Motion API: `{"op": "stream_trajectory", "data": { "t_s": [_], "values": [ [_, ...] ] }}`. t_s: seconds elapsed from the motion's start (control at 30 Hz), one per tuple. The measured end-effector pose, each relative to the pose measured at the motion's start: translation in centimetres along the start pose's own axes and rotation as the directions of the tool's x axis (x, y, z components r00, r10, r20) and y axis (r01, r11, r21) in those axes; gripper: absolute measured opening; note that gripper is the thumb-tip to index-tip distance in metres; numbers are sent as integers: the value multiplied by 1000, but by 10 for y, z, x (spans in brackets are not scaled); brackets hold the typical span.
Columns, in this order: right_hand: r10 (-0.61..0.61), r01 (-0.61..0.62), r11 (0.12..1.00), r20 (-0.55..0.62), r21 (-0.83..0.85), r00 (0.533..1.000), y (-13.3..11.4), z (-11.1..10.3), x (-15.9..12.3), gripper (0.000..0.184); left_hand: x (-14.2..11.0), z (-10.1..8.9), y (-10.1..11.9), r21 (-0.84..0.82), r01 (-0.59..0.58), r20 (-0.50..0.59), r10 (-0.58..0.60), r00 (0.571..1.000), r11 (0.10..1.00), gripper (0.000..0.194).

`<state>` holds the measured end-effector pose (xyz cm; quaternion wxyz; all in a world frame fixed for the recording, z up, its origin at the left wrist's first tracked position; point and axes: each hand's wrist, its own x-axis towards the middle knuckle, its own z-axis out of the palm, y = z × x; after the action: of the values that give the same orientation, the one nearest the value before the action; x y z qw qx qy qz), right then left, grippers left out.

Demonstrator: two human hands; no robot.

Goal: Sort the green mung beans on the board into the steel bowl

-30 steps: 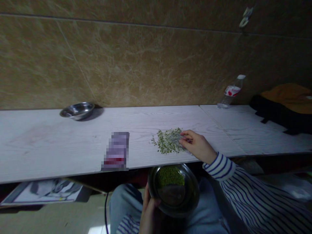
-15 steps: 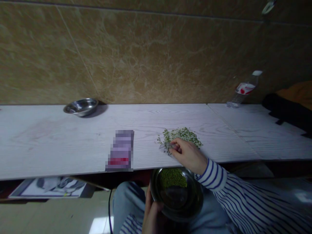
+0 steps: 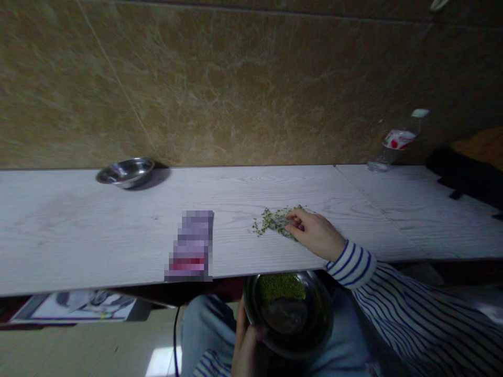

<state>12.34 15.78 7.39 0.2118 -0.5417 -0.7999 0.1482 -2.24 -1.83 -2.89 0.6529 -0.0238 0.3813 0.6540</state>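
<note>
The loose small green beans (image 3: pixel 266 220) lie scattered on the counter (image 3: pixel 236 191), under and just left of my right hand (image 3: pixel 319 234), its fingers pinched on what looks like a clear scrap (image 3: pixel 281 222). My left hand (image 3: pixel 249 343) is clamped on the side of a steel bowl (image 3: pixel 323 319), below the counter's near edge, with more beans inside. I judge this step as gathering strays; the next move calls for a light, flat sweep and a steady bowl. A second bowl (image 3: pixel 128 174) sits well beyond my left hand.
</note>
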Motion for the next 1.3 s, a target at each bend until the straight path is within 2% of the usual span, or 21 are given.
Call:
{"op": "stream_trajectory", "data": {
  "t_s": [0.17,0.33,0.47,0.53,0.6,0.7,0.87,1.03,1.17,1.3],
  "values": [
    [-33,34,999,-42,13,999,4,-8,4,16,0,7,-2,22,-61,-16,61,998,998,47],
    [-94,95,996,-118,-3,989,5,-21,-2,16,5,8,-7,2,-42,61,42,997,999,56],
    [-307,275,943,-175,-185,935,8,-23,-10,12,6,7,-9,-1,-32,41,32,999,999,58],
    [-413,352,885,-160,-305,897,9,-20,-14,12,6,6,-9,23,-64,9,64,998,998,53],
    [-461,383,838,-129,-390,878,8,-15,-17,12,6,5,-10,32,-77,6,77,997,997,50],
    [-480,396,801,-88,-449,873,3,-9,-22,12,7,5,-12,1,-59,46,59,997,998,50],
    [-509,439,787,-54,-433,859,-2,-9,-31,11,5,5,-14,0,-48,75,48,996,999,52],
    [-489,406,804,-94,-434,867,4,-14,-36,13,-1,5,-10,28,-31,34,30,999,999,63],
    [-489,414,796,-67,-441,870,4,-11,-41,13,-5,6,-7,20,32,-22,-32,999,999,77],
    [-501,430,806,-84,-407,861,0,-10,-47,13,-7,5,-5,38,23,-28,-22,999,999,78]
  ]
}}
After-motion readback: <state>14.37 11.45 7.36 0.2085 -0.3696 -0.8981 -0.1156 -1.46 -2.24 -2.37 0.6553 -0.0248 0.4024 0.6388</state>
